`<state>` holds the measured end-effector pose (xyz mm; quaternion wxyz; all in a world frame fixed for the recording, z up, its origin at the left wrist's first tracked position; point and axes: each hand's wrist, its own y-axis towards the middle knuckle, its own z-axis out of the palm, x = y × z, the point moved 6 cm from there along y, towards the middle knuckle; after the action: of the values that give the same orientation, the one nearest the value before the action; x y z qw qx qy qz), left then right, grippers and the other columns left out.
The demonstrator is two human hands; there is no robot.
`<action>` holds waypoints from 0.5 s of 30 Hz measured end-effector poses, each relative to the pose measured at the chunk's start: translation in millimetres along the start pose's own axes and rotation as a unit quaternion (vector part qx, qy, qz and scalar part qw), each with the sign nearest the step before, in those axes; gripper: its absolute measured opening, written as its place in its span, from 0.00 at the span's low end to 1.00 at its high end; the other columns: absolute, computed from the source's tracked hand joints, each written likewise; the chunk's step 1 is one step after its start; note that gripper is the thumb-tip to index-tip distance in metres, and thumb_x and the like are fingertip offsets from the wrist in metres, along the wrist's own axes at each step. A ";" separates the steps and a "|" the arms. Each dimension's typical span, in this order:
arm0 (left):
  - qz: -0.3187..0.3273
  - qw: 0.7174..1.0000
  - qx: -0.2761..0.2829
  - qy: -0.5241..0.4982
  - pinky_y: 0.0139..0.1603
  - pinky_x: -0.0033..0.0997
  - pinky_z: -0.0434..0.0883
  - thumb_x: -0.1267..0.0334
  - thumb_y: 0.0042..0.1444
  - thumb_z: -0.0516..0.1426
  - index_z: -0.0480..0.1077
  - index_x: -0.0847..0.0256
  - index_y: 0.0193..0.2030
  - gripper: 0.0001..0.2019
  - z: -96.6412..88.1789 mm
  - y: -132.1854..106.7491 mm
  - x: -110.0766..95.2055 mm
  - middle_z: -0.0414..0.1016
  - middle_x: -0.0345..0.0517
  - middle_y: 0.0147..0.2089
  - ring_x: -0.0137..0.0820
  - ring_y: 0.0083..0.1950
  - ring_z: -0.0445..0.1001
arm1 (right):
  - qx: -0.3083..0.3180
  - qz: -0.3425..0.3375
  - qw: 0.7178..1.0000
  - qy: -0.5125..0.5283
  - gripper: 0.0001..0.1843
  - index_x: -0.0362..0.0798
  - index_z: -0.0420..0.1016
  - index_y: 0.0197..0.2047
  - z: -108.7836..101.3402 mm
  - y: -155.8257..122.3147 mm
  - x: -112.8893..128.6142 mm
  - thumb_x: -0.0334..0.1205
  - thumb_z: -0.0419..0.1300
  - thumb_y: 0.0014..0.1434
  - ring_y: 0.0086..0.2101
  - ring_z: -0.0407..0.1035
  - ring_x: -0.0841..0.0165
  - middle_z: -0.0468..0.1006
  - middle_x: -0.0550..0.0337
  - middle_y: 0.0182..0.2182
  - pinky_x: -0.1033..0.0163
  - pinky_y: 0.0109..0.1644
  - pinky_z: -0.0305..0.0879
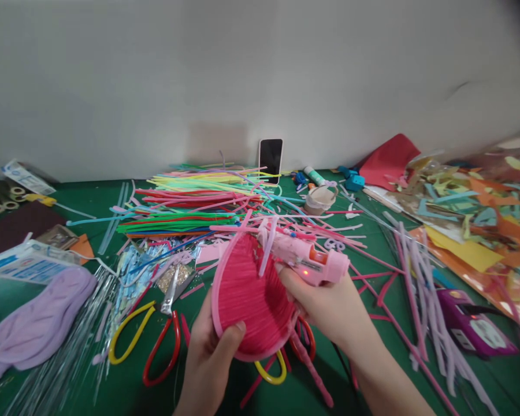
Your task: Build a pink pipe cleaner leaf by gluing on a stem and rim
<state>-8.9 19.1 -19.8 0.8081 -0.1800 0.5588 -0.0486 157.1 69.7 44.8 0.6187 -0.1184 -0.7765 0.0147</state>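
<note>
My left hand (214, 352) is closed on the lower left edge of a red-pink petal shape (253, 294) with a paler pink pipe-cleaner rim, its thumb lying across the front. In my right hand (309, 297) is a pink hot glue gun (305, 254) with a small orange light lit on its side. The gun's front end meets the upper right edge of the petal, where a short pale pink strip (267, 245) stands up. Whether the nozzle touches the petal is hidden. A pink stem (314, 370) hangs below the petal toward the table's front.
Scissors with yellow and red handles (171, 309) lie left of my left hand. Pipe cleaners (199, 199) are heaped behind, before an upright phone (271, 159). Lilac leaf shapes (39, 318) lie left; a purple device (472, 323) and paper scraps (463, 214) lie right.
</note>
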 end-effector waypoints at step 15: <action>-0.005 1.000 0.009 -0.001 0.53 0.38 0.74 0.61 0.49 0.66 0.72 0.60 0.58 0.28 -0.7 0.9 2.7 0.80 0.51 0.51 0.45 0.53 0.76 | 0.001 -0.023 1.000 -0.006 0.07 0.49 0.63 0.24 -2.8 2.0 -4.7 0.37 0.57 0.50 0.20 0.55 0.74 0.62 0.69 0.17 0.68 0.22 0.52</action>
<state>-8.7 18.9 -22.7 0.8098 -0.1751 0.5570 -0.0573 161.1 70.4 40.6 0.6145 -0.1003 -0.7825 0.0018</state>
